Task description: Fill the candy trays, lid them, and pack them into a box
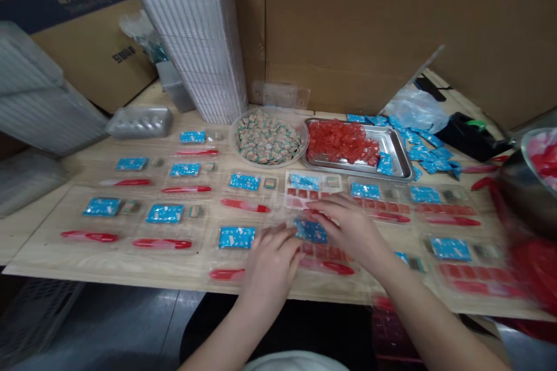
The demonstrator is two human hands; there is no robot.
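Brown box [61, 46], upper left: Chinese characters on and around a dark band, too blurred to read surely. Left hand [272, 261], below centre: fingers bent, beside the packet. Blue packet [314, 232], between the hands: white-patterned, no legible brand; judged light, soft, slippery; best pinched by its short ends. Right hand [348, 225], right of centre: fingertips bunched near the packet's upper edge. Whether either grips, cannot tell.
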